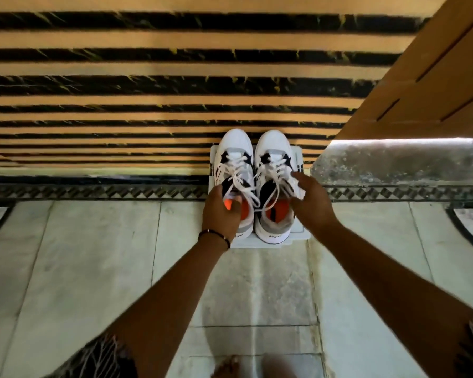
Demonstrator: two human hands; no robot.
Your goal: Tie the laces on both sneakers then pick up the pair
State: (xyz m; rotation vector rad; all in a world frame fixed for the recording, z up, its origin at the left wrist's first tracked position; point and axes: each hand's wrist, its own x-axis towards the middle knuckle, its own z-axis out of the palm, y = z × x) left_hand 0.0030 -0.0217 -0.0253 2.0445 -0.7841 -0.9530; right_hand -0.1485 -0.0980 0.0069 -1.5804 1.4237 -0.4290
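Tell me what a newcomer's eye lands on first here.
A pair of white sneakers with orange insoles stands mid-frame on a pale mat, laces loose. Both hands reach in: the left hand at the left shoe's opening, the right hand at the right shoe's side. Beyond them runs bold black-and-tan striped flooring.

Single head-mounted wide-angle view, looking steeply down and forward along both forearms; the sneakers (253,184) sit near frame centre at arm's reach.

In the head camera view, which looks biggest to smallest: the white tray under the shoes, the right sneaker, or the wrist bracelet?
1. White tray
2. Right sneaker, partly covered by the right hand
3. Wrist bracelet, plainly smallest
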